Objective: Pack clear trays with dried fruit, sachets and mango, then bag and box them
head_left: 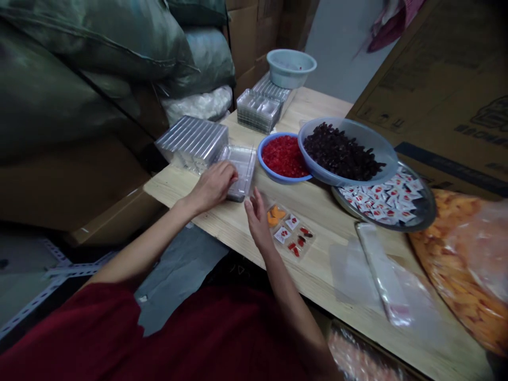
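Note:
My left hand (216, 185) is over a clear plastic tray (245, 159), its fingers curled in. Whatever is between those fingertips, if anything, is hidden. My right hand (260, 222) has its fingers stretched out and holds nothing visible. It hovers beside a filled clear tray (305, 251), whose compartments hold orange dried pieces (275, 215), white printed sachets (282, 234) and small red and dark pieces (301, 241). A stack of clear trays (194, 138) stands left of my left hand.
Beyond my hands are a blue bowl of red pieces (283, 156), a bowl of dark dried fruit (345, 151) and a metal tray of sachets (387, 196). More trays (257, 108), a basin (291, 69), plastic sleeves (383, 275) and a bag of orange pieces (448, 254) sit around.

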A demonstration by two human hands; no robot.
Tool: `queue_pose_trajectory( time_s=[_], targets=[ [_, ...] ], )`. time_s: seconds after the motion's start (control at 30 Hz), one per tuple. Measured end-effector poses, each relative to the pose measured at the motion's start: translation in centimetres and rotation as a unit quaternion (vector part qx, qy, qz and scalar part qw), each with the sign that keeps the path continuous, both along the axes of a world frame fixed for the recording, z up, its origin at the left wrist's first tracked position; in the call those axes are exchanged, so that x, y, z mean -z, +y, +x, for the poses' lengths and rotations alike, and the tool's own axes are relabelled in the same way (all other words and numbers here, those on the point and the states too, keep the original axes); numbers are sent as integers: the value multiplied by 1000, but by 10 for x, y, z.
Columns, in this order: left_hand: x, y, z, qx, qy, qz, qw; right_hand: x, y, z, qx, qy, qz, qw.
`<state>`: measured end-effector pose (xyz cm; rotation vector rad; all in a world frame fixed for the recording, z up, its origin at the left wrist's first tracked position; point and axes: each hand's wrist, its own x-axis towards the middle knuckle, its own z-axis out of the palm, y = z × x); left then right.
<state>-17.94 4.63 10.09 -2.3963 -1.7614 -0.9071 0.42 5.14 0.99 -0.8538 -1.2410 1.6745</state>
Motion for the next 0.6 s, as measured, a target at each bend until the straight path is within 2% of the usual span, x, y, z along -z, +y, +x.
queue_pose_trajectory(
  time_s=[0.07, 0.13, 0.2, 0.27, 0.33, 0.4, 0.5, 0.57, 0.6],
  targets=[
    [-8, -22, 22, 45, -33, 53, 997, -10, -2, 9, 12, 60, -61, 996],
    [-11, -45, 51, 121, -102, 48, 986, -18, -3, 20, 9, 139, -129, 982],
    [-9, -65, 82, 163, -208, 37, 964, -24, -5, 33, -6, 192, -173, 966],
    [-1, -80, 108, 161, -325, 29, 932, -27, -8, 49, -18, 211, -196, 957],
    [10, -88, 125, 141, -417, -11, 898, -28, -12, 69, 2, 205, -203, 957],
    [22, -88, 131, 116, -479, -81, 866, -28, -14, 92, 58, 165, -180, 968],
    [44, -74, 124, 55, -566, -148, 809, -24, -8, 130, 126, 30, -87, 988],
    [61, -57, 116, 15, -598, -152, 787, -17, 2, 151, 126, -73, -14, 989],
    [71, -47, 113, 1, -592, -153, 791, -13, 8, 159, 110, -116, 18, 987]
  ],
)
